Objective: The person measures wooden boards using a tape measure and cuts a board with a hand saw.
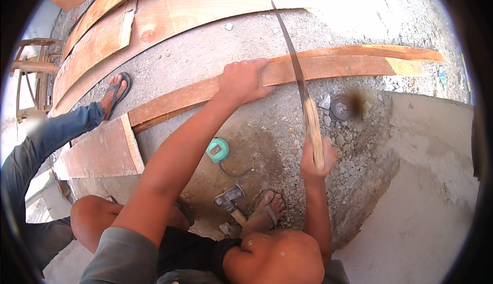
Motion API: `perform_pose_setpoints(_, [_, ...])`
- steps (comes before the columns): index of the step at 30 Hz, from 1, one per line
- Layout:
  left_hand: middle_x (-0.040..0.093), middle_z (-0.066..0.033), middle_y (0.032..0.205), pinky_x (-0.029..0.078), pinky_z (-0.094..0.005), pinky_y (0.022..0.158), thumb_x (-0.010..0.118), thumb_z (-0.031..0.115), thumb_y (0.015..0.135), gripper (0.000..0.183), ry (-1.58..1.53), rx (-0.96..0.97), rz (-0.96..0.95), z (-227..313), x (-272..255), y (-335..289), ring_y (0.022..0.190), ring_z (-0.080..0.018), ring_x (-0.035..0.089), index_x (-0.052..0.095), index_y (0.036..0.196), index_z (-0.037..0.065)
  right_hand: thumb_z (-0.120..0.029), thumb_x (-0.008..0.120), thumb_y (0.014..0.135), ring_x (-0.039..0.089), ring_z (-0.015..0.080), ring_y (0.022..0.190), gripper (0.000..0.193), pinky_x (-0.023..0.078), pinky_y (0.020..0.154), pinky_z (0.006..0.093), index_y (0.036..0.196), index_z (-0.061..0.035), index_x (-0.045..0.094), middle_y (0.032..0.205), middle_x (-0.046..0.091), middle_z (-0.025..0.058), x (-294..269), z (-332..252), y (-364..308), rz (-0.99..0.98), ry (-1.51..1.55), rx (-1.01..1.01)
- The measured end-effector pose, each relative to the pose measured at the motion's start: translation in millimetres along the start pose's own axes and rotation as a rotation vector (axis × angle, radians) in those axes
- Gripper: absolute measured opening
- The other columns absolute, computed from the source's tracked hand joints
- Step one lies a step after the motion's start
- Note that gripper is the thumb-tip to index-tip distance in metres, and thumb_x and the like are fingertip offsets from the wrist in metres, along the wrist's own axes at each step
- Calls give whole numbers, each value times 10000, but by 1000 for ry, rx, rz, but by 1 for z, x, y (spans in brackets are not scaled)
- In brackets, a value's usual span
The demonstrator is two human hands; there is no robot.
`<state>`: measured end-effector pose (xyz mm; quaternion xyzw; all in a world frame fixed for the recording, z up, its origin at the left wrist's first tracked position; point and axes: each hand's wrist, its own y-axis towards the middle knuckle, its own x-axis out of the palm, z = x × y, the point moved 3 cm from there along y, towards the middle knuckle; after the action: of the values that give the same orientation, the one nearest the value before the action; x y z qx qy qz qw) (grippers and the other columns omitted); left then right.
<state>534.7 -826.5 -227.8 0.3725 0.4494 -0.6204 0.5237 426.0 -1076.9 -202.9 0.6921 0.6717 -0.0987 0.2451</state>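
My left hand (243,82) is closed over a long, narrow wooden plank (349,67), gripping it across its width near the middle. To the right of that hand, a handsaw (297,68) lies across the plank, its dark blade pointing away from me. My right hand (316,158) is wrapped round the saw's pale wooden handle (314,130). A second strip of wood shows along the plank's edge. Whether the blade has cut into the wood cannot be made out.
A teal tape measure (217,150) and a hammer (231,199) lie on the ground near my feet. Large plywood sheets (169,9) lie at the far left. Another person's sandalled foot (117,94) stands beside the plank. A concrete ledge (426,181) rises at the right, beside gravel.
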Motion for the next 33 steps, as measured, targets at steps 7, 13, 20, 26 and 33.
perform_pose_setpoints(7, [770,-162,956,584,-471,800,806,610,739,729,41,-37,-34,-11,-1,-1,887,-363,744,694,1303,162,-43,747,887,555,164,502,160,434,491,332,802,-7,616,618,569,93,-2,-16,-14,-13,-54,42])
perform_pose_setpoints(13, [770,-161,964,581,-472,800,808,609,734,735,20,-36,-1,-1,-7,-1,886,-359,744,694,1311,169,-35,760,811,617,290,483,121,479,483,389,861,36,676,656,625,156,-81,-28,-114,-73,-320,-35])
perform_pose_setpoints(20, [773,-155,992,574,-488,816,814,606,723,706,20,-48,5,4,-5,3,918,-363,742,709,1268,168,18,722,876,550,210,434,171,418,450,341,766,1,592,559,548,113,22,12,22,53,28,-204])
perform_pose_setpoints(26, [773,-152,1003,568,-491,823,803,620,735,673,-1,-15,49,2,-6,-6,942,-367,739,719,1237,179,24,711,898,521,72,496,217,395,455,294,739,-8,566,564,541,41,22,13,13,78,209,-60])
perform_pose_setpoints(33, [769,-135,1058,566,-485,839,800,633,729,688,30,-40,52,-1,0,-5,973,-357,734,704,1256,201,-22,722,920,492,45,552,171,378,483,273,822,-20,582,615,547,0,19,19,11,40,349,105])
